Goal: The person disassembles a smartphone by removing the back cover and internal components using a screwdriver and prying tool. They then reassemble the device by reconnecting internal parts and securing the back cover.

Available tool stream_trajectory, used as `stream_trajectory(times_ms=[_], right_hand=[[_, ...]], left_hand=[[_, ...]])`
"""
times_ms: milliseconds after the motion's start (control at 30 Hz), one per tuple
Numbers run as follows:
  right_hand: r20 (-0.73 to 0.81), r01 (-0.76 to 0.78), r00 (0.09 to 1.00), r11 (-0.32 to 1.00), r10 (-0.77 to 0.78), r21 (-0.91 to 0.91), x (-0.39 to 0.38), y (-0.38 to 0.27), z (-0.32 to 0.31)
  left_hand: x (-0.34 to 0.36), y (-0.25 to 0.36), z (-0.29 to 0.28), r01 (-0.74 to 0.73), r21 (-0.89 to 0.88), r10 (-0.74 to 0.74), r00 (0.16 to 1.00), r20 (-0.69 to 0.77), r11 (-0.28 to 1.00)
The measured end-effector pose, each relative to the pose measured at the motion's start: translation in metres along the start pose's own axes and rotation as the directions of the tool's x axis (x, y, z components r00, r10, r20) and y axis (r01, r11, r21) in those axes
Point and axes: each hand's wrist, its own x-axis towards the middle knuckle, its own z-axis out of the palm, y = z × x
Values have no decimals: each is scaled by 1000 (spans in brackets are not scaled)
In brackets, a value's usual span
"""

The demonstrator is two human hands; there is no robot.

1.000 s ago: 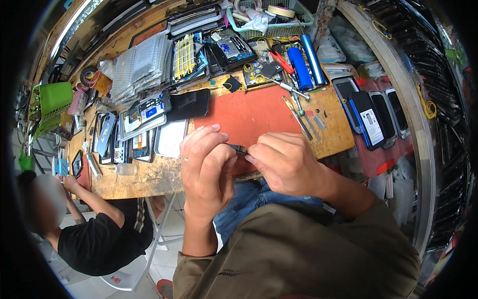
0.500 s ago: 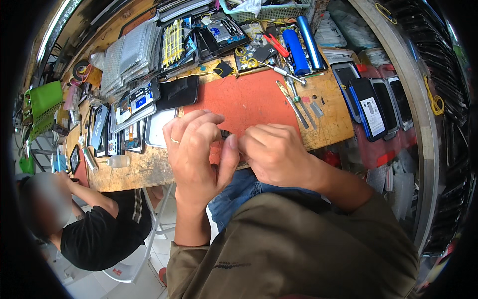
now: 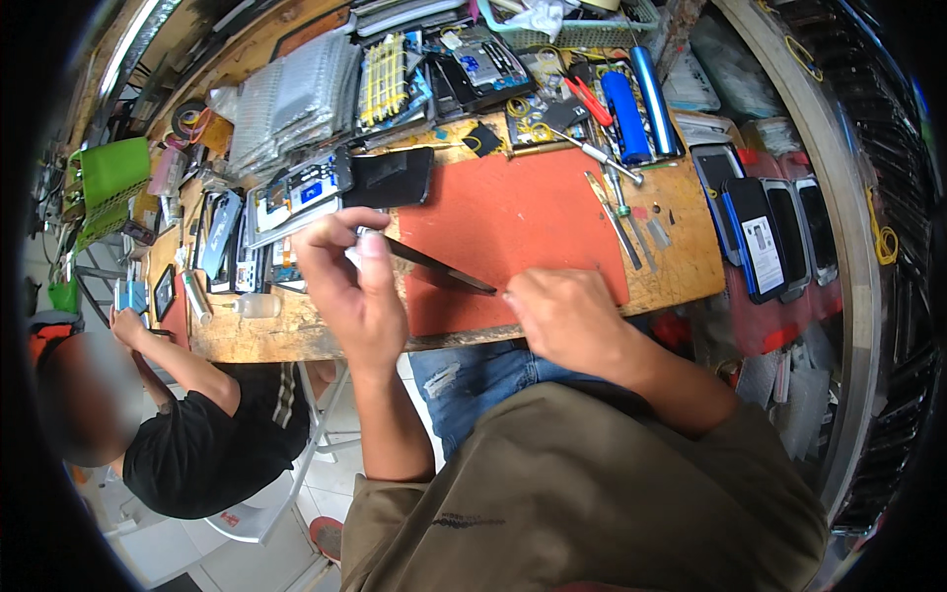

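Note:
My left hand (image 3: 357,286) grips one end of a thin dark flat panel (image 3: 434,263), seen almost edge-on, like a phone or its screen. A small white bit shows between the fingers of this hand. The panel slants down to the right above the red mat (image 3: 493,212). At its far end is my right hand (image 3: 567,314), its fingers bent and pressed together close to the panel's tip. Whatever those fingers pinch is hidden. A black phone panel (image 3: 393,178) lies behind my left hand, beside a phone with its inside bared (image 3: 311,187).
Tweezers (image 3: 612,219) and a screwdriver (image 3: 597,156) lie right of the mat, near a blue cylinder (image 3: 625,118) and red-handled pliers (image 3: 589,101). Bubble-wrap sleeves (image 3: 296,94) are stacked behind. Phones (image 3: 758,242) stand at right. Another person (image 3: 212,434) sits at left.
My hands have moved apart, the right one to the right. The dark panel, mostly hidden before, now shows between them. The view has shifted slightly.

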Motion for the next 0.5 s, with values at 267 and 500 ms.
stream_trajectory(times_ms=[267,500], right_hand=[[-350,237,924,951,-156,201,29,-18,-65],[-368,359,858,931,-358,-68,38,-24,-74]], left_hand=[[-1,15,12,-284,127,237,925,296,950],[2,26,19,-355,93,295,873,388,930]])
